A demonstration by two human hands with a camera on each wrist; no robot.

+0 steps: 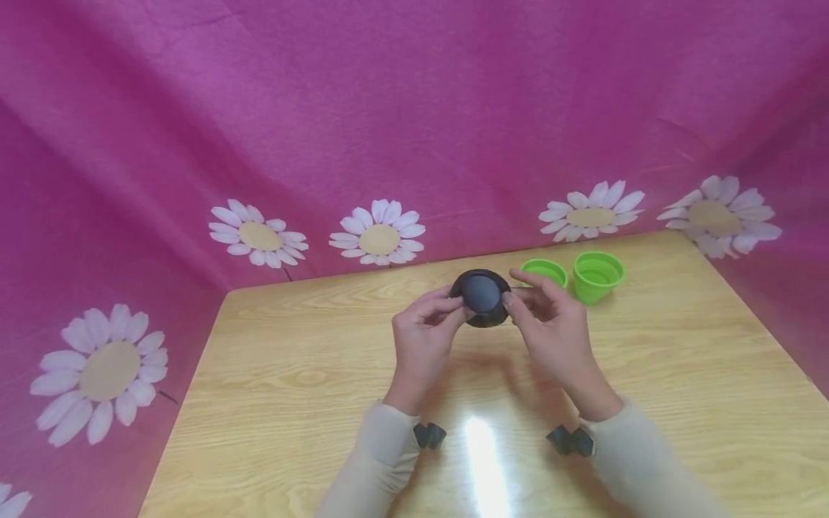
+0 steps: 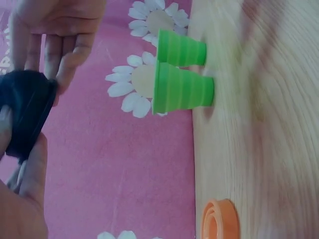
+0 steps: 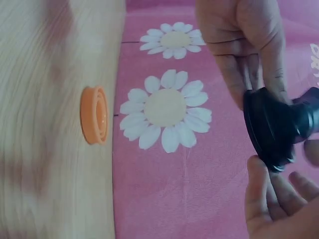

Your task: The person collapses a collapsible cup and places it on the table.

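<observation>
Above the table, both hands hold a black collapsible cup [image 1: 481, 296], its round opening tilted towards the head camera. My left hand [image 1: 424, 338] pinches its left rim between thumb and fingers. On the opposite side, my right hand [image 1: 560, 338] grips the rim with the thumb in front and the index finger raised. From the right wrist view the black cup [image 3: 274, 129] shows a wide rim stepping down to a narrower end. Nearest to the right hand are two green ribbed cups [image 1: 597, 277], standing upright on the table; the fingers partly cover the left one [image 1: 544, 272].
A flattened orange collapsible cup [image 3: 94, 115] lies on the wooden table [image 1: 272, 403] near its back edge, hidden in the head view. Behind the table hangs a pink cloth [image 1: 414, 108] with white flowers. Dark wrist mounts [image 1: 570, 440] stick out inside the sleeves.
</observation>
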